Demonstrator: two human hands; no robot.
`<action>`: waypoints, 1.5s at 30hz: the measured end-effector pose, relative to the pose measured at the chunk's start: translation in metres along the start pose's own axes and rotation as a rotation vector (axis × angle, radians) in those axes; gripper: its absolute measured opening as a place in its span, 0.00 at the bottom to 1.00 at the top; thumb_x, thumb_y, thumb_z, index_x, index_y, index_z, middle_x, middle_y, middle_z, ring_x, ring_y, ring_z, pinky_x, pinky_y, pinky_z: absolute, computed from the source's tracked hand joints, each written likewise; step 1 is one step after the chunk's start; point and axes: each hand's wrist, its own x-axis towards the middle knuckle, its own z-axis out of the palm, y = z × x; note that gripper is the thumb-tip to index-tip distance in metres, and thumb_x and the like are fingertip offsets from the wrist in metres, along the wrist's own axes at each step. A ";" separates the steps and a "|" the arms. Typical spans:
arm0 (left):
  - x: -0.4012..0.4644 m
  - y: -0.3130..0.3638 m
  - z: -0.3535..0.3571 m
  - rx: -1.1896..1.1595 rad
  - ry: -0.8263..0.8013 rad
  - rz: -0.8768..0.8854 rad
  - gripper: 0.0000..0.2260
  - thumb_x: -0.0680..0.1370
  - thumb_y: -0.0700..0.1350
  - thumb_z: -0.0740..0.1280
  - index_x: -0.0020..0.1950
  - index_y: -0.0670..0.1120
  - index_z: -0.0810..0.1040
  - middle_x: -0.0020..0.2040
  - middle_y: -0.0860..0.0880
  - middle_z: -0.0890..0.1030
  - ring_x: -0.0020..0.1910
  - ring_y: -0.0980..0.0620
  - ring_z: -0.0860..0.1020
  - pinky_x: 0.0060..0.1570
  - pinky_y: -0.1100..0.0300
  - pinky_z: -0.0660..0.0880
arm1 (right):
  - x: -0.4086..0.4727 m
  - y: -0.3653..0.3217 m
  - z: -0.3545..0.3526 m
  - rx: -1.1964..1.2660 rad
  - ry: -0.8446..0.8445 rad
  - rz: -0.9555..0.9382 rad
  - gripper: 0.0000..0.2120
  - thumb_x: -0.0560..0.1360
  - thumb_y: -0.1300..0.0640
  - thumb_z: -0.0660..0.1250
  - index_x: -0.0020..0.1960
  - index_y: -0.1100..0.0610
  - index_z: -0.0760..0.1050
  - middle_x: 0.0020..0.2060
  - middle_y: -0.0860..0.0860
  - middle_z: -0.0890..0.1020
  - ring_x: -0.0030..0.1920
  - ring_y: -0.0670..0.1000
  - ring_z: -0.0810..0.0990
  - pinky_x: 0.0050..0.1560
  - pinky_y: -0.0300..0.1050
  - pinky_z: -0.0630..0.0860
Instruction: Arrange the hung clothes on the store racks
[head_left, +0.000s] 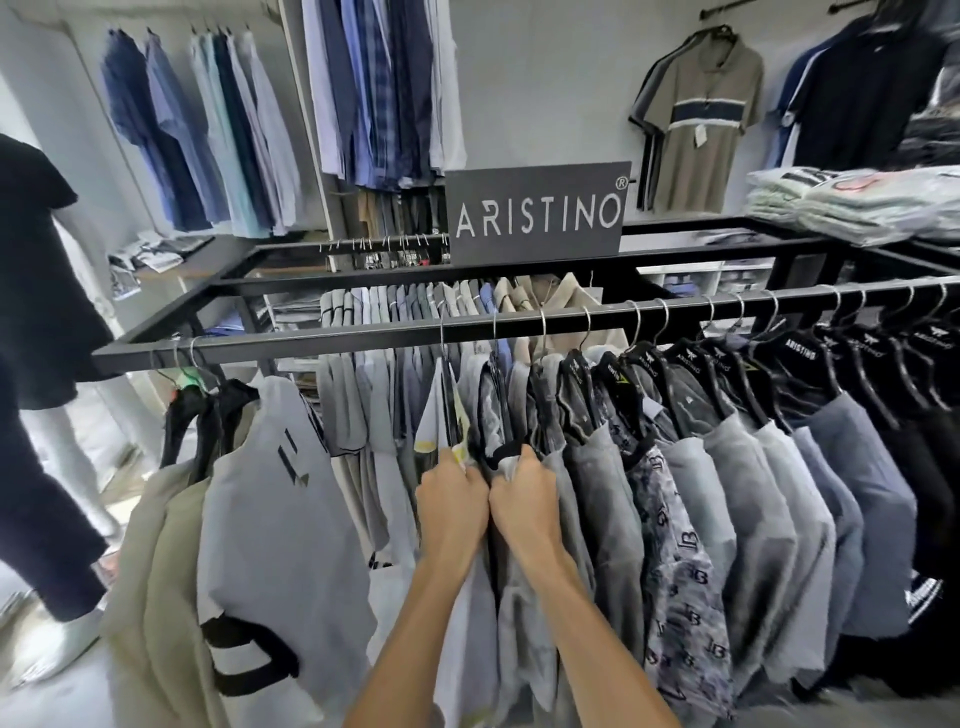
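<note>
Hands meet knuckle to knuckle at the middle of the black rail (363, 340), each closed on cloth: the left hand (451, 501) bunches a pale shirt with yellow print (434, 431), the right hand (524, 493) pinches a grey shirt with a dark collar (506, 441). Both garments hang from steel hooks directly above the grip. To the right of the grip the grey and patterned shirts (670, 519) sit tightly packed; to the left a gap opens before a light grey top (280, 499) and a beige one (156, 530). The step appears to be parting and spacing the hangers. It is better done by steering from high on the shoulders, close under the hooks, so the hooks slide along the rail rather than the fabric stretching. Even gaps should follow, with the collars facing one way.
</note>
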 end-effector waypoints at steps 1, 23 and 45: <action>-0.001 0.002 0.005 0.017 -0.012 -0.004 0.13 0.82 0.44 0.59 0.63 0.38 0.73 0.51 0.36 0.80 0.53 0.34 0.76 0.48 0.50 0.69 | 0.001 0.003 -0.004 0.003 0.000 -0.004 0.14 0.76 0.64 0.62 0.60 0.68 0.73 0.51 0.65 0.81 0.55 0.66 0.78 0.50 0.52 0.74; -0.009 0.014 0.027 0.098 0.026 -0.052 0.10 0.82 0.42 0.58 0.56 0.37 0.74 0.48 0.37 0.81 0.50 0.36 0.77 0.43 0.52 0.65 | 0.024 0.027 -0.009 -0.074 -0.134 -0.059 0.10 0.78 0.63 0.61 0.58 0.65 0.71 0.55 0.64 0.80 0.58 0.65 0.78 0.52 0.50 0.73; 0.005 -0.016 0.019 0.124 -0.039 0.031 0.14 0.83 0.48 0.57 0.58 0.38 0.72 0.51 0.38 0.81 0.53 0.36 0.78 0.46 0.49 0.71 | 0.019 0.021 0.011 -0.048 -0.107 0.009 0.16 0.78 0.63 0.62 0.64 0.65 0.68 0.57 0.64 0.80 0.61 0.64 0.76 0.53 0.50 0.72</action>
